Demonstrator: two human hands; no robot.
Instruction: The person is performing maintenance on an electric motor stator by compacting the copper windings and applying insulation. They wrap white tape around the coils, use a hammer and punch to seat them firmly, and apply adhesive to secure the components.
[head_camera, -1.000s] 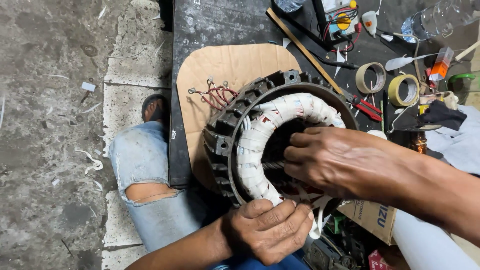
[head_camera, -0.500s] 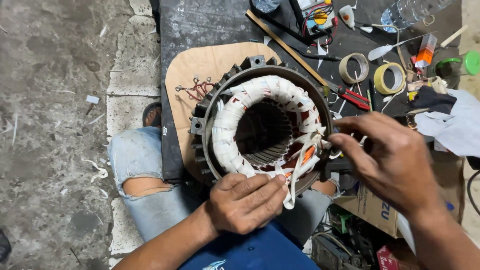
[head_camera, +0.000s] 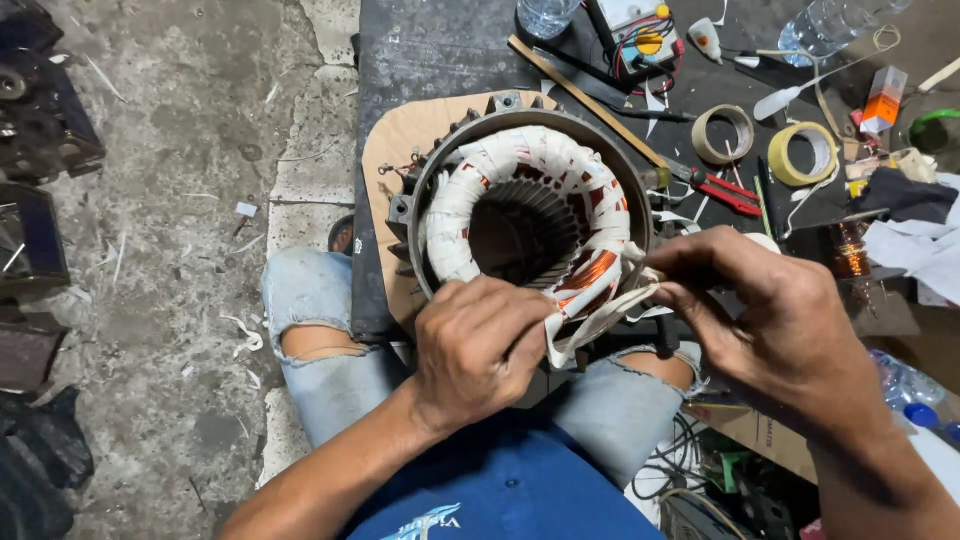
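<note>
— Roughly, left to right: what have you got under your hands?

— Your left hand (head_camera: 480, 350) sits fisted at the near rim of the motor stator (head_camera: 525, 215), fingers curled tight on the white lacing tape (head_camera: 590, 325) where it leaves the winding. The stator lies on its side on a plywood board (head_camera: 400, 160) at the edge of the dark workbench (head_camera: 430, 50), leaning toward your knees.

— How will it handle?

— Judging by the laminated iron core and copper, it is heavy and stiff; you would turn it by the outer steel frame, not by the coil ends. The tape-wrapped winding (head_camera: 470, 190) looks firm, yet the bare copper (head_camera: 590, 272) showing near the bottom is likely easy to nick, so keep nails and tools off it.

— And the tape itself?

— Soft, flat, limp; it holds only under tension. Grip it close to the coil.

— Right side?

— Your right hand (head_camera: 770, 310) pinches the tape's other end between thumb and forefinger, remaining fingers loosely folded. Beyond it lie red-handled pliers (head_camera: 725, 190) and two tape rolls (head_camera: 800, 155).
</note>
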